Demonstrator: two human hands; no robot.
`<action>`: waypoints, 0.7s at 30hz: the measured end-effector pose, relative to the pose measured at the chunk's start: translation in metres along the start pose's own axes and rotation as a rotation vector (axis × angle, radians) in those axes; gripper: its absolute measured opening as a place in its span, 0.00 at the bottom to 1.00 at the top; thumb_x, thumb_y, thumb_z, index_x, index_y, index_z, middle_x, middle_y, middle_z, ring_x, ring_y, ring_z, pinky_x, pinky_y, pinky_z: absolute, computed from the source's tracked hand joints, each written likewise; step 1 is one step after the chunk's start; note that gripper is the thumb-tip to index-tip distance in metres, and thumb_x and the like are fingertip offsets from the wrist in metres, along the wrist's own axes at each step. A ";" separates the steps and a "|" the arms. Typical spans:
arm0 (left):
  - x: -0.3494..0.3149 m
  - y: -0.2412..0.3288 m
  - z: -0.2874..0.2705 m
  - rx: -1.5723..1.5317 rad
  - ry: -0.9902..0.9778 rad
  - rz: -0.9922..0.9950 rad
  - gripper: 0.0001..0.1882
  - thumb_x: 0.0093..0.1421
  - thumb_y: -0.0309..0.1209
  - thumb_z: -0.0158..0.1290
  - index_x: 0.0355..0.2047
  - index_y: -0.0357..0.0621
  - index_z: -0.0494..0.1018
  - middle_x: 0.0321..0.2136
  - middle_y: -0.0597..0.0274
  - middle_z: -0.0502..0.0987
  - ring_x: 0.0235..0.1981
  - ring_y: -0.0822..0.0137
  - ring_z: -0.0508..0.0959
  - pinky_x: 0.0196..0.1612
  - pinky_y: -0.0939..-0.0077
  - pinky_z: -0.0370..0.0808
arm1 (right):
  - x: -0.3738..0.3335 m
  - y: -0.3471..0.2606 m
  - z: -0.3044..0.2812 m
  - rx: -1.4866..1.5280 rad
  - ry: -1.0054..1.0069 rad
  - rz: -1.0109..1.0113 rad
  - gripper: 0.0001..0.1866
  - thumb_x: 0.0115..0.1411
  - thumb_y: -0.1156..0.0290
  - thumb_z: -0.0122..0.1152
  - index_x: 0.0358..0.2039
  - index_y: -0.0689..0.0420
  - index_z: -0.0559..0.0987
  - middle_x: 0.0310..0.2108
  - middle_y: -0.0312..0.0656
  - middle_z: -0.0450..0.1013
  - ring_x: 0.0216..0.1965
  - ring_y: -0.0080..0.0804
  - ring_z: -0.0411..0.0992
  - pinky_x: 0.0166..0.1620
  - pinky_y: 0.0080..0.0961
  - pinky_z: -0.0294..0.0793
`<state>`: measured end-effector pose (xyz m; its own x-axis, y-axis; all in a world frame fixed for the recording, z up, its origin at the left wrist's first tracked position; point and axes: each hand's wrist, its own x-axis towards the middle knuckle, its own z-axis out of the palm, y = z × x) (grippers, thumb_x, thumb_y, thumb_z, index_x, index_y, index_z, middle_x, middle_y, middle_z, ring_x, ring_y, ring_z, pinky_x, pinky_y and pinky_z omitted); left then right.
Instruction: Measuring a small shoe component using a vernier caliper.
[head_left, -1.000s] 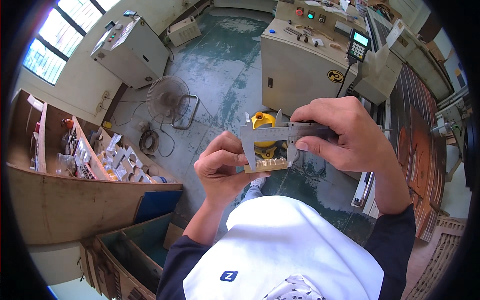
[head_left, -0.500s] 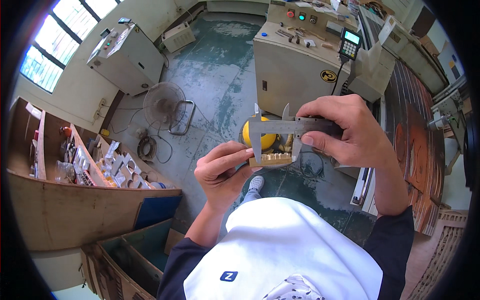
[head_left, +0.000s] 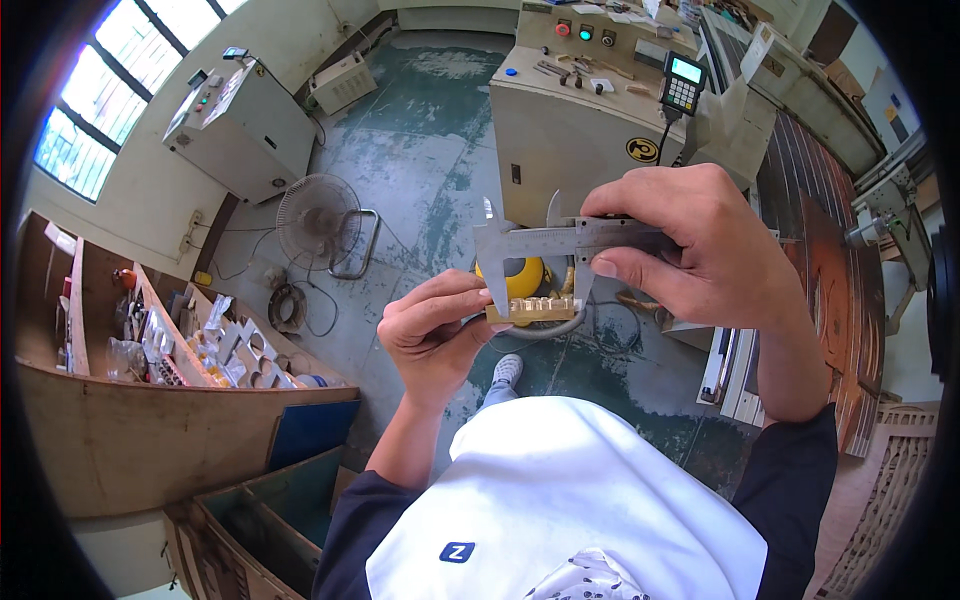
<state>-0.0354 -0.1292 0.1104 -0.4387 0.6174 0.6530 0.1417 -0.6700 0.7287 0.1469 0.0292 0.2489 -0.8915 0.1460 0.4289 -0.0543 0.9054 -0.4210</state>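
A metal vernier caliper [head_left: 545, 242] lies level in front of me, its jaws pointing down. My right hand [head_left: 715, 255] grips its sliding part between thumb and fingers. Below the beam, my left hand [head_left: 432, 325] pinches the left end of a small brass-coloured block [head_left: 542, 311] with a notched upper edge. The block sits at the tips of the parted lower jaws, one near each end. Whether both jaws press on it I cannot tell. My left fingertips are right beside the left jaw.
Beyond my hands, a yellow round object [head_left: 522, 277] with a hose sits on the floor. A fan [head_left: 318, 222] stands left of it. Wooden bins [head_left: 180, 400] of small parts line the left. A control cabinet [head_left: 580, 150] with a handheld controller [head_left: 682, 85] is ahead, a machine bed [head_left: 825, 250] at right.
The caliper, the brass block and both hands have shifted slightly left in the view. The background has shifted left too. Both grips look the same.
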 end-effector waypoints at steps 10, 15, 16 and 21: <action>0.003 0.016 -0.020 0.098 -0.024 0.120 0.16 0.43 0.14 0.66 0.35 0.35 0.80 0.34 0.48 0.81 0.33 0.61 0.80 0.37 0.72 0.77 | 0.024 -0.003 0.004 0.027 -0.033 -0.083 0.15 0.48 0.73 0.69 0.36 0.62 0.78 0.26 0.46 0.74 0.25 0.42 0.74 0.29 0.30 0.71; 0.007 0.035 -0.031 0.191 0.075 0.201 0.15 0.42 0.14 0.65 0.33 0.34 0.81 0.27 0.52 0.80 0.28 0.64 0.78 0.30 0.77 0.73 | 0.049 -0.007 0.014 0.013 -0.004 -0.246 0.15 0.47 0.73 0.69 0.36 0.62 0.78 0.26 0.45 0.74 0.26 0.42 0.74 0.29 0.30 0.70; 0.006 0.039 -0.034 0.206 0.091 0.224 0.15 0.41 0.14 0.65 0.33 0.34 0.81 0.27 0.52 0.80 0.28 0.64 0.78 0.30 0.77 0.73 | 0.054 -0.008 0.016 0.011 -0.004 -0.276 0.15 0.47 0.73 0.69 0.36 0.62 0.78 0.26 0.45 0.74 0.26 0.42 0.74 0.30 0.30 0.70; -0.004 0.060 -0.050 0.270 0.161 0.250 0.16 0.41 0.14 0.65 0.34 0.34 0.81 0.28 0.52 0.80 0.29 0.63 0.78 0.31 0.76 0.73 | 0.076 -0.020 0.029 0.048 -0.035 -0.361 0.15 0.46 0.73 0.69 0.36 0.61 0.78 0.26 0.45 0.75 0.26 0.41 0.75 0.30 0.29 0.71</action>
<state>-0.0694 -0.1922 0.1414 -0.4917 0.3625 0.7917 0.4806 -0.6452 0.5939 0.0667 0.0108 0.2666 -0.8261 -0.1938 0.5291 -0.3880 0.8766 -0.2848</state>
